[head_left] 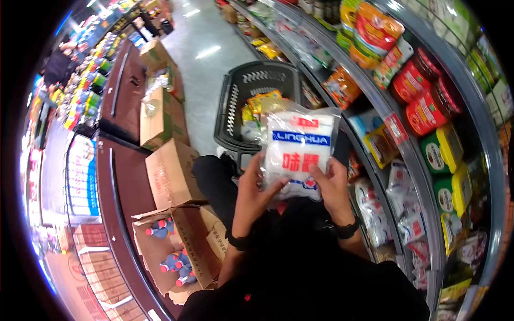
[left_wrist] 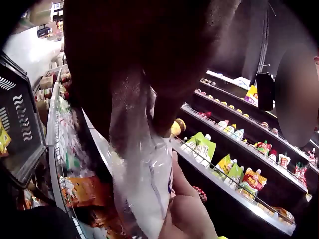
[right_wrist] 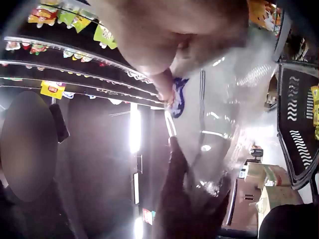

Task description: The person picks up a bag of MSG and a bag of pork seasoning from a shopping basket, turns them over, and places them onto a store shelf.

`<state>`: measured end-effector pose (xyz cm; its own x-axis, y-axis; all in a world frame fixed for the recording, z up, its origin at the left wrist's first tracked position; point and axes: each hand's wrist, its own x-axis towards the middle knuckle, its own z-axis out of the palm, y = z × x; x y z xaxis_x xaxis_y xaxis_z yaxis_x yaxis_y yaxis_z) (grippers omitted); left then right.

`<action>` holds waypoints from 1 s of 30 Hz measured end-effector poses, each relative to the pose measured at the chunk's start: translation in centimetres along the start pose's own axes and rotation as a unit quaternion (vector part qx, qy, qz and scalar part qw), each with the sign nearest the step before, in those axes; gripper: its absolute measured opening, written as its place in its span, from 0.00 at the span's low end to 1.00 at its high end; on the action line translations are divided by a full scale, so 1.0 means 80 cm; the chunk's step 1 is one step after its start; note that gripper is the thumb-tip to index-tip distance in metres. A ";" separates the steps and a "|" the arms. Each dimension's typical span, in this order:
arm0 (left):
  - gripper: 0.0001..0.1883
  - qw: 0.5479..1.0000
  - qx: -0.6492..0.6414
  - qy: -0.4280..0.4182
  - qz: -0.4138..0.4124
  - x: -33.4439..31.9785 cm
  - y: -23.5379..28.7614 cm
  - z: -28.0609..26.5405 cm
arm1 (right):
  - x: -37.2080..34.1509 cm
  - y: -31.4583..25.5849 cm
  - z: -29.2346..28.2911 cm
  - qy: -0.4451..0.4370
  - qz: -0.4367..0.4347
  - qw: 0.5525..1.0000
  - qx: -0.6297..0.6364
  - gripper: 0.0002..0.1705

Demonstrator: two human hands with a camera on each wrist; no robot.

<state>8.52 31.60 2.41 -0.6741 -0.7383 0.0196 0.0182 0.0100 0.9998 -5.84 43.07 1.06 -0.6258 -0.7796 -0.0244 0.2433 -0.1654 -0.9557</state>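
A clear plastic bag of white contents with red and blue print (head_left: 297, 147) is held up in front of the body. My left hand (head_left: 254, 191) grips its left edge, thumb on the front. On the other side my right hand (head_left: 333, 187) pinches the lower right edge, thumb over the print. In the left wrist view the bag (left_wrist: 147, 184) is seen edge-on beside the dark, close left hand (left_wrist: 134, 64). The right wrist view shows the bag (right_wrist: 214, 109) with the right hand (right_wrist: 169, 40) above it. Fingers behind the bag are mostly hidden.
A black shopping basket (head_left: 229, 101) with yellow packets stands on the floor beyond the bag. Shelves (head_left: 369, 91) of packaged food curve along the right. Cardboard boxes (head_left: 172, 174) line the left, one open (head_left: 144, 241) with red-capped bottles inside. Similar white bags (head_left: 373, 211) lie on a low right shelf.
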 end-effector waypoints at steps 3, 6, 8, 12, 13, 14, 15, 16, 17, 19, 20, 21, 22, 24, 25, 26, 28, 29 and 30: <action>0.30 0.993 -0.098 -0.027 -0.066 0.010 0.001 0.016 | -0.007 -0.002 -0.003 0.032 0.012 0.998 0.047 0.19; 0.27 0.998 0.001 -0.066 0.017 0.027 -0.032 0.021 | -0.022 -0.005 -0.019 0.037 -0.064 0.993 -0.092 0.14; 0.27 0.994 0.001 -0.108 0.031 0.031 -0.054 0.025 | -0.032 -0.007 -0.045 0.020 -0.162 0.950 -0.265 0.14; 0.17 0.977 -0.051 -0.162 0.129 0.047 -0.045 0.070 | -0.036 -0.025 -0.084 -0.027 -0.281 0.891 -0.356 0.22; 0.14 0.975 -0.080 -0.165 0.127 0.044 -0.034 0.084 | -0.041 -0.028 -0.093 -0.028 -0.285 0.889 -0.357 0.21; 0.14 0.975 -0.041 -0.177 0.126 0.050 -0.044 0.087 | -0.046 -0.026 -0.102 -0.028 -0.291 0.888 -0.356 0.22; 0.15 0.970 -0.012 -0.190 0.150 0.053 -0.053 0.092 | -0.050 -0.023 -0.112 -0.028 -0.298 0.884 -0.358 0.23; 0.15 0.974 -0.022 -0.196 0.109 0.052 -0.053 0.102 | -0.055 -0.020 -0.119 -0.005 -0.265 0.903 -0.339 0.24; 0.16 0.977 -0.031 -0.203 0.061 0.045 -0.052 0.112 | -0.063 -0.013 -0.124 0.020 -0.227 0.921 -0.317 0.25; 0.22 0.961 0.075 -0.263 0.041 0.041 -0.052 0.122 | -0.080 -0.002 -0.135 0.072 -0.155 0.941 -0.292 0.26; 0.22 0.957 0.091 -0.270 0.059 0.035 -0.066 0.130 | -0.092 0.016 -0.147 0.094 -0.147 0.947 -0.269 0.24; 0.22 0.952 0.110 -0.274 0.079 0.028 -0.085 0.136 | -0.103 0.036 -0.155 0.114 -0.141 0.953 -0.243 0.21; 0.23 0.955 0.109 -0.265 0.071 0.019 -0.092 0.155 | -0.124 0.039 -0.161 0.146 0.045 0.954 -0.257 0.14; 0.23 0.940 0.108 -0.318 -0.064 0.007 -0.108 0.174 | -0.147 0.077 -0.182 0.203 0.038 0.966 -0.154 0.13; 0.24 0.934 0.088 -0.337 -0.080 0.008 -0.119 0.188 | -0.154 0.089 -0.192 0.229 0.033 0.967 -0.104 0.12; 0.24 0.930 0.029 -0.351 -0.107 0.007 -0.127 0.205 | -0.165 0.095 -0.203 0.257 0.055 0.959 -0.103 0.12; 0.26 0.914 0.021 -0.399 -0.071 0.018 -0.141 0.241 | -0.170 0.107 -0.228 0.341 -0.007 0.937 -0.081 0.12; 0.26 0.908 0.028 -0.416 -0.033 0.025 -0.137 0.264 | -0.173 0.104 -0.247 0.377 -0.014 0.922 -0.085 0.11; 0.26 0.905 0.014 -0.425 0.011 0.031 -0.137 0.288 | -0.169 0.097 -0.265 0.423 -0.035 0.904 -0.052 0.12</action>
<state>-10.37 45.23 -8.33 -0.9986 0.0473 0.0255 0.0276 0.0434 0.9987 -11.17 65.14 -12.24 -0.9905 -0.0214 -0.1358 0.1373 -0.1048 -0.9850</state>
